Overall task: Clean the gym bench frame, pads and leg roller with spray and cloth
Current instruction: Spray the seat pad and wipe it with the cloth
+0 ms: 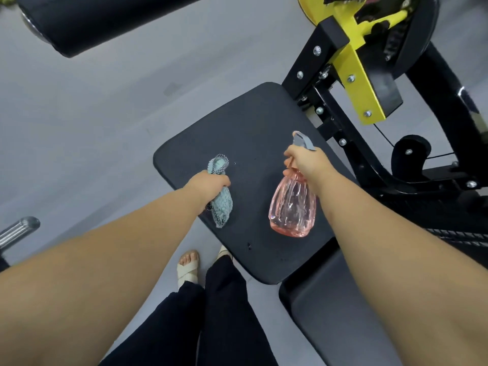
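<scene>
Seen from above, at centre frame the left hand (208, 184) grips a bunched pale blue cloth with checked trim (221, 200) over the black padded seat surface (253, 133). Right of it, the right hand (307, 161) curls round the neck of a clear pink plastic spray bottle (292, 207), held above the pad. A black leg roller (105, 19) sits upper left; the black-and-yellow frame (356, 67) upper right.

One head-worn view, aimed steeply down.
The seat pad (250, 122) is seen from close above at centre, the frame (310, 67) toward 1 o'clock, the leg roller (100, 19) at 11 o'clock; edges are probably bent by the lens.
</scene>
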{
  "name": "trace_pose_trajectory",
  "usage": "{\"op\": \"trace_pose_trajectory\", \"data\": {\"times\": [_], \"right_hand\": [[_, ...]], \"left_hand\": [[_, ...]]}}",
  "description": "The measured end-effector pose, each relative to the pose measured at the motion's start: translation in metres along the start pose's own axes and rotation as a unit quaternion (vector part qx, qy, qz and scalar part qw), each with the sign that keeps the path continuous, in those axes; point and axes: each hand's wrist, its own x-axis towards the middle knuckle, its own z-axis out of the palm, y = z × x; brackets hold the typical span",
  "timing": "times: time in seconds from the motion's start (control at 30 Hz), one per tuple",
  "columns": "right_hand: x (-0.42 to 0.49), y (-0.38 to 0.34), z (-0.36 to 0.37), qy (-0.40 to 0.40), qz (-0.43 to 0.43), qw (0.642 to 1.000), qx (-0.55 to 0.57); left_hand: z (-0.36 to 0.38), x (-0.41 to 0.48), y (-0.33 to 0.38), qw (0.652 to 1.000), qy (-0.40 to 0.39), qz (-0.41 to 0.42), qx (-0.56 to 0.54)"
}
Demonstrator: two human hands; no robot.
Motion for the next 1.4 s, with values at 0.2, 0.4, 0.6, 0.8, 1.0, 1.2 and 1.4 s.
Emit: {"op": "trace_pose_trajectory", "data": {"times": [0.2, 0.4, 0.6, 0.8, 1.0, 1.2, 1.4], "right_hand": [[0.02, 0.001, -0.051, -0.005, 0.019, 1.0, 0.0], [0.025, 0.006, -0.096, -0.048, -0.04, 0.991, 0.118], [0.037, 0.0, -0.124, -0.002, -0.136, 0.971, 0.197], [0.047, 0.001, -0.138, -0.07, -0.077, 0.991, 0.085], [0.071, 0.001, -0.157, -0.061, -0.081, 0.979, 0.179], [0.137, -0.003, -0.163, 0.066, -0.047, 0.966, 0.247], [0.207, -0.021, -0.154, 0.16, -0.066, 0.953, 0.247]], "left_hand": [[0.057, -0.004, 0.054, 0.995, -0.077, 0.043, 0.049], [0.115, -0.003, 0.072, 0.931, -0.287, 0.141, 0.175], [0.149, 0.004, 0.097, 0.92, -0.213, 0.235, 0.232], [0.168, 0.015, 0.126, 0.914, -0.096, 0.316, 0.234], [0.171, 0.032, 0.161, 0.921, -0.144, 0.285, 0.224], [0.161, 0.058, 0.162, 0.975, -0.031, 0.165, 0.146], [0.164, 0.076, 0.154, 0.985, -0.015, 0.126, 0.116]]}}
